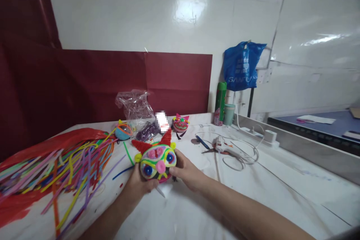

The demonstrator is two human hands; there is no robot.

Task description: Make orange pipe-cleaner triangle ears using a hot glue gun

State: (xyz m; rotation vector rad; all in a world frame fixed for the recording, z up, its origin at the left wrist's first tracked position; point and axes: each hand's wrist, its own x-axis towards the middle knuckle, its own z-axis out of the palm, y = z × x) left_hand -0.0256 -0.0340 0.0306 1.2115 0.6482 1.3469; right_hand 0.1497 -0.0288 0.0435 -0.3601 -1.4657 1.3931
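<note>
A colourful round animal head [158, 160] with red horns or ears, blue eyes and a pink nose is held above the table between both hands. My left hand [140, 183] is wrapped round its lower left side, thumb near the bottom. My right hand [184, 170] grips its right side, thumb at the lower front. The fingers behind the head are hidden. Beyond it on the table sit a smaller pink decorated head [180, 123] and a blue ball-like piece [123, 131] with orange and yellow strips.
Many coloured pipe cleaners [81, 168] spread over red plastic [70, 138] at the left. A glue gun [221, 144], pliers [209, 151], looping cables and a power strip [253, 133] lie right. Behind stand a green can [220, 104] and a cup [229, 114].
</note>
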